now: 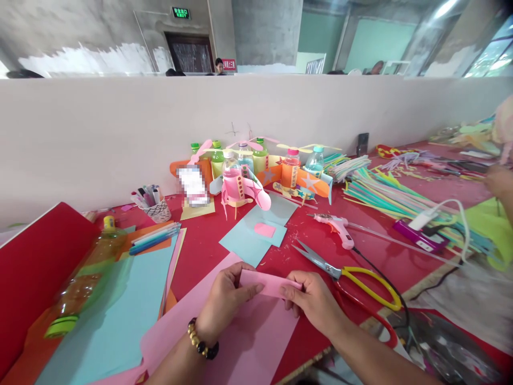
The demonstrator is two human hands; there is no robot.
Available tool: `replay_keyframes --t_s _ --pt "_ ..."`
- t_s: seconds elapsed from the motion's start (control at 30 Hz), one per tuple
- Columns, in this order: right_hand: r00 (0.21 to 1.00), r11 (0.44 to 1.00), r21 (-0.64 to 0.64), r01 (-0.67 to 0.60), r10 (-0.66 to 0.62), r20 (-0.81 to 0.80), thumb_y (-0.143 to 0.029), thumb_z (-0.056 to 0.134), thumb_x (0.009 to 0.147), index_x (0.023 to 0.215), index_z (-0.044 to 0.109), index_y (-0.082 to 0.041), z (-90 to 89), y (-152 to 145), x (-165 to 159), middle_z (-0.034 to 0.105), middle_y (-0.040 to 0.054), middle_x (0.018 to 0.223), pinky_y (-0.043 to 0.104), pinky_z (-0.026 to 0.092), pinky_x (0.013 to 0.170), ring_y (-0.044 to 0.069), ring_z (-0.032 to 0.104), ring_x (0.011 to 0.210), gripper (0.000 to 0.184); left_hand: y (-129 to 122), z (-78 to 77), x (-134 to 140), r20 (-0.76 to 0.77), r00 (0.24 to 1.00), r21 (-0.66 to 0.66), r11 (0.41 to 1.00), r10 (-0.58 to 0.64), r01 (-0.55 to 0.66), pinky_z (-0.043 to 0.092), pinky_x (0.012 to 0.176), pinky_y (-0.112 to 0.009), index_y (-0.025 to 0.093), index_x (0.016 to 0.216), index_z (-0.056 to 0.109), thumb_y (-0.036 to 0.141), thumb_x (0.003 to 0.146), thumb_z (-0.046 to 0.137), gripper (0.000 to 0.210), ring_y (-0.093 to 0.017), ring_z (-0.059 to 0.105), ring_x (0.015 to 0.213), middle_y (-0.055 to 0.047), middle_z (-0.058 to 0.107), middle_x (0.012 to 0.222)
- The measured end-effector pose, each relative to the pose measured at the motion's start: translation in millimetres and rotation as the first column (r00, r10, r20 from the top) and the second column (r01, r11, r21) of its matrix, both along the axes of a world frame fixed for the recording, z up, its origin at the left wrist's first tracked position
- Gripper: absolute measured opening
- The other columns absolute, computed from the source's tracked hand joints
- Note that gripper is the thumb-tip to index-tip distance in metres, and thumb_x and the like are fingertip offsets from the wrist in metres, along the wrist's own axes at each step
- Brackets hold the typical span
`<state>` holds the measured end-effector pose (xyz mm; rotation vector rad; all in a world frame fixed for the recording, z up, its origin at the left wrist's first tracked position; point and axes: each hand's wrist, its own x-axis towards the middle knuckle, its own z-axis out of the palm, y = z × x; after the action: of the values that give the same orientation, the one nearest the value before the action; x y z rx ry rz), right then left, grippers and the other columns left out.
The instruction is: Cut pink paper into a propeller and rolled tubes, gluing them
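Note:
A strip of pink paper (269,283) is stretched between my two hands. My left hand (232,291), with a bead bracelet at its wrist, pinches the strip's left end. At the other end my right hand (310,297) grips it between thumb and fingers. Beneath them a larger pink sheet (256,337) lies on the red table (208,235). Right of my hands rest large scissors (363,278) with one yellow and one red handle, blades apart. Beyond is a small pink paper piece (265,230) on light blue paper (244,243).
Bottle helicopters with paper rotors (236,182) stand along the white partition (140,117). A pink glue gun (336,227) and a purple power strip (420,237) lie right, near pipe cleaners (385,198). At left are a pen cup (157,208) and a plastic bottle (86,272). Another person's arm (500,182) shows far right.

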<state>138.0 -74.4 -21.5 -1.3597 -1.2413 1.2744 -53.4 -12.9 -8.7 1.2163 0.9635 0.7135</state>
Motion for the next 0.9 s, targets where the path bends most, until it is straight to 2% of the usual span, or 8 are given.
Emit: replay_keyframes --t_s 0.4,0.9 --pt "1.000 1.000 0.007 0.001 -0.001 0.014 -0.039 0.057 0.080 0.060 0.050 -0.017 1.4 -0.8 -1.0 0.057 -0.0015 0.053 0.021 0.037 0.041 0.009 0.048 0.041 0.030 -1.7 5.9 -0.5 -0.013 0.999 0.028 0.999 -0.029 0.029 0.029 0.049 -0.019 0.013 0.076 0.054 0.034 0.067 0.071 0.028 -0.006 0.038 0.051 0.004 0.046 0.058" --pt "0.999 1.000 0.011 -0.005 0.005 0.037 -0.041 0.055 0.081 0.060 0.049 -0.017 3.4 -0.3 -1.9 0.057 -0.0010 0.053 0.021 0.036 0.041 0.009 0.048 0.041 0.033 -0.8 3.6 -1.5 -0.026 0.999 0.041 0.999 -0.026 0.027 0.030 0.049 -0.019 0.013 0.078 0.054 0.033 0.067 0.071 0.028 -0.006 0.038 0.051 0.004 0.047 0.058"
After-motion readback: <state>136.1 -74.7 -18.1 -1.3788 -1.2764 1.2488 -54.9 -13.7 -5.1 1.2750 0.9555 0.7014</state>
